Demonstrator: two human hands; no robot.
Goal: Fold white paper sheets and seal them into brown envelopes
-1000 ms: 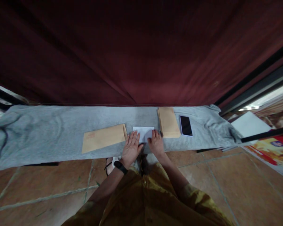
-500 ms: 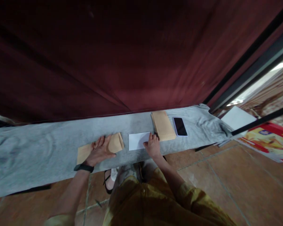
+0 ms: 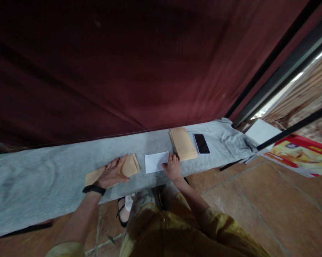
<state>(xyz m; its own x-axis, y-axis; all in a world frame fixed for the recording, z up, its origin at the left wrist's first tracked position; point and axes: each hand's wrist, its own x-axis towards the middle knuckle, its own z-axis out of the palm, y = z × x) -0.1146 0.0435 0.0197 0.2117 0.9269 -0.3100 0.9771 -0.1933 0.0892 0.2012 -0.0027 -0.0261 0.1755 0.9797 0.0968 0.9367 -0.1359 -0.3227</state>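
Note:
A brown paper envelope [image 3: 130, 165] lies on the grey cloth, its right end standing slightly open. Across its middle rests my left hand [image 3: 113, 174], fingers spread and flat, with a dark band on the wrist. To the right is a white sheet of paper [image 3: 155, 162], roughly the size of a card. My right hand [image 3: 173, 167] pinches the right edge of this paper between thumb and fingers. Just beyond the right hand lies a stack of brown paper envelopes [image 3: 184, 143]. A small gap of cloth separates the white paper from the left envelope.
A phone [image 3: 202, 144] lies right of the stack. The grey cloth [image 3: 43, 171] covers a narrow bench against a dark red curtain [image 3: 139, 71]. Black metal bars [image 3: 295, 137], a white board [image 3: 262, 132] and a red-yellow box [image 3: 302, 155] are at the right, over a tiled floor [image 3: 246, 200].
The view has shifted slightly, so everything sits a little further left. Both hands keep their places on the envelope and the white paper.

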